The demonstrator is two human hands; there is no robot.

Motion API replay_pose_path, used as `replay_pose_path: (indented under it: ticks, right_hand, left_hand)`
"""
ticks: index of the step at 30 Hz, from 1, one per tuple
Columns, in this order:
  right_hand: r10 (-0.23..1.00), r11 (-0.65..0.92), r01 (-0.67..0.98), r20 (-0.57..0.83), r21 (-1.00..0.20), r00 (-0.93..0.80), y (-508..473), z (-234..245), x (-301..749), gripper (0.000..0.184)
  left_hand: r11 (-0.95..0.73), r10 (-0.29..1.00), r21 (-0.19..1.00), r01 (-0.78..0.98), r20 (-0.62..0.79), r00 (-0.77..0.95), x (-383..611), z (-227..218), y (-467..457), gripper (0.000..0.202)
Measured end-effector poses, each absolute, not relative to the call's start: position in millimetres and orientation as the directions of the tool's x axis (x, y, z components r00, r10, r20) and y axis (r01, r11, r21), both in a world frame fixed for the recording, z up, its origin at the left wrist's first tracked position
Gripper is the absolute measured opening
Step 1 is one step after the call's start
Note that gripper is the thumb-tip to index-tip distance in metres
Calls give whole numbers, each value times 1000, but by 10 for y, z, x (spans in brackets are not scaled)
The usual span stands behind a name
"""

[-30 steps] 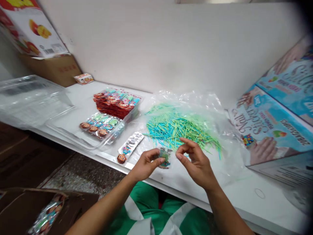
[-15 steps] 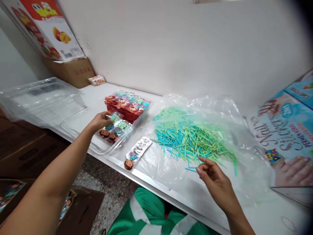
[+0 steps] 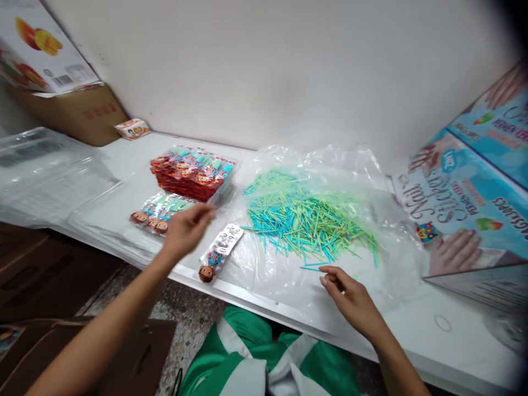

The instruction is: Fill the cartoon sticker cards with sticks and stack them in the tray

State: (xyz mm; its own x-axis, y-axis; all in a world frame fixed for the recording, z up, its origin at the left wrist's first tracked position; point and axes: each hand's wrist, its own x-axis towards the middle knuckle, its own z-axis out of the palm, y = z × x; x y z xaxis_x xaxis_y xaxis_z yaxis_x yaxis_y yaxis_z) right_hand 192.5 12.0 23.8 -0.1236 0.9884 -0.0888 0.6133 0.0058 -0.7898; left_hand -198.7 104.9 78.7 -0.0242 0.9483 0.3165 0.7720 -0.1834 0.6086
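Note:
My left hand is above the tray's near edge, fingers bunched together with nothing visible in them. Left of it, several sealed packets with cartoon heads lie flat in a clear plastic tray. Behind them stands a tall red stack of similar packets. A single packet lies on the table to the right of my left hand. My right hand has thumb and index finger closed at the end of a thin blue stick, in front of a pile of green and blue sticks.
A clear plastic bag lies under and over the sticks. Printed nail sticker cartons stand at the right. Empty clear trays, a brown carton and a small box are at the left. A rubber band lies at the right.
My left hand has let go of the packet in the tray and moved right, toward the single packet. My right index finger has lowered onto the blue stick. The view has shifted right.

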Motion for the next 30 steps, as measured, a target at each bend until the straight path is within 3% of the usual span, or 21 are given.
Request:
replay_pose_path:
  ticks: [3, 6, 8, 13, 20, 22, 24, 27, 29, 30]
  right_hand:
    - [987, -4, 626, -106, -780, -125, 16, 209, 1918, 32]
    - [983, 6, 639, -113, -769, -145, -75, 187, 1933, 31]
    - [980, 19, 659, -116, -752, -161, -111, 180, 1956, 29]
    - [983, 31, 684, -102, -729, -153, -128, 173, 1979, 28]
    - [976, 65, 685, -95, -726, -194, -68, 157, 1912, 27]
    - [976, 61, 669, -96, -741, -195, -50, 156, 1891, 28]
    - [983, 37, 628, -86, -777, -164, -24, 156, 1833, 28]
    - [994, -25, 448, -70, -894, -86, 41, 158, 1635, 35]
    - [989, -60, 246, -92, -967, -117, 97, 161, 1451, 47]
    - [982, -73, 146, -96, -987, -163, 124, 162, 1363, 46]
  left_hand:
    - [-159, 984, 435, 886, 145, 105, -1593, 457, 843, 32]
    - [-75, 997, 159, 984, 31, 71, -1437, 129, 830, 35]
    - [-76, 997, 37, 996, 12, 76, -1399, -8, 842, 34]
    - [-73, 997, -32, 997, 19, 73, -1344, -103, 786, 30]
    - [-45, 999, 135, 990, 26, 42, -1359, -92, 752, 31]
    - [-43, 998, 228, 973, 61, 30, -1364, -35, 735, 33]
    - [-45, 990, 393, 919, 142, -13, -1320, 76, 693, 32]
    - [-98, 981, 763, 639, 183, -69, -1089, 300, 590, 28]
    - [-44, 998, 950, 308, 54, -24, -842, 421, 518, 27]
    - [29, 999, 987, 157, -33, 18, -713, 457, 489, 27]
